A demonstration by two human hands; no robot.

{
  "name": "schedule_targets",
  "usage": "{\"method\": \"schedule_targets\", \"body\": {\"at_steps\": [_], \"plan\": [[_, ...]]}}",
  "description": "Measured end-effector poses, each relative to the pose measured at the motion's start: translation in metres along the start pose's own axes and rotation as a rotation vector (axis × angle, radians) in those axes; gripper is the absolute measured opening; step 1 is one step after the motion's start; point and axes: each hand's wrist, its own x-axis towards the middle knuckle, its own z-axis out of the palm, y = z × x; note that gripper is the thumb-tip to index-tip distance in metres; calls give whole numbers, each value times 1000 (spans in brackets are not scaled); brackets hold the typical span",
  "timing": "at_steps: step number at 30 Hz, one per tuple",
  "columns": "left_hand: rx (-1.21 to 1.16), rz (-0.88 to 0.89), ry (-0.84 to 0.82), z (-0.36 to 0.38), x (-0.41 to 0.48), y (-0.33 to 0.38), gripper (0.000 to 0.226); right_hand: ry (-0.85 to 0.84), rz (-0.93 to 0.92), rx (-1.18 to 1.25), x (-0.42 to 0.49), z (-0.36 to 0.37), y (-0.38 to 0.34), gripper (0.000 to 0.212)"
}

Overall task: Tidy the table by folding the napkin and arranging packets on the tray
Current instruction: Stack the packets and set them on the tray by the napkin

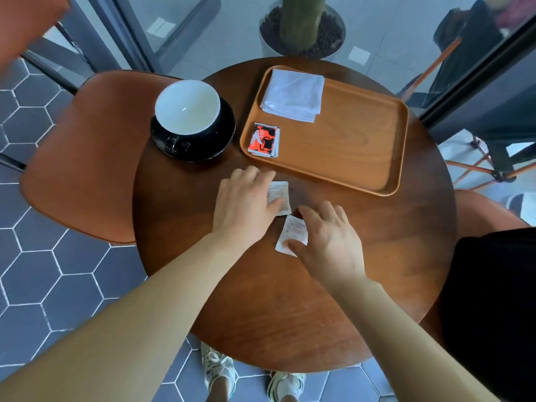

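Plainly, what matters here is where the tray [390, 158] lies from the two loose packets: it sits beyond both hands and somewhat to the right on the round table [261, 309], its near rim running just past the fingertips of the left hand [246, 204]. That hand lies flat over the upper white packet [280, 195], fingers spread and only loosely bent, thumb resting on the packet's near part; no closed grip shows. The packet's long axis runs roughly away from the person, toward the tray's near rim. The right hand [329, 242] lies on the lower white packet [293, 235], thumb touching its near corner and the forefinger reaching past its far end, the other fingers splayed to the right; it too is laid on, not clamped. This packet lies tilted, its long axis running from near-left to far-right, and its far corner comes close to the upper packet. On the tray the folded napkin [293, 95] occupies the far-left corner and the red packets [264, 139] lie stacked in the near-left corner, almost directly ahead of the left hand. By my judgement the left hand has the shorter way, straight forward over the rim to beside the red ones, while the right must travel forward past its neighbour
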Motion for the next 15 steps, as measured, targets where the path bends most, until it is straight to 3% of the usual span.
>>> {"method": "schedule_targets", "body": {"at_steps": [3, 5, 10, 13, 15], "plan": [[125, 47, -58, 2, 10, 6, 66, 17, 36, 74, -1, 1, 2, 42], [110, 46, -64, 3, 14, 6, 64, 6, 90, 161, -3, 1, 7, 37], [-134, -50, 24, -2, 13, 7, 27, 81, 249, 473, -6, -11, 24, 21], [-106, 80, 240, -2, -6, 2, 12, 230, 178, 467, -11, -21, 29, 26], [-18, 214, 275, 5, -29, -5, 6, 192, 74, 353, -17, -23, 31, 32]]}}
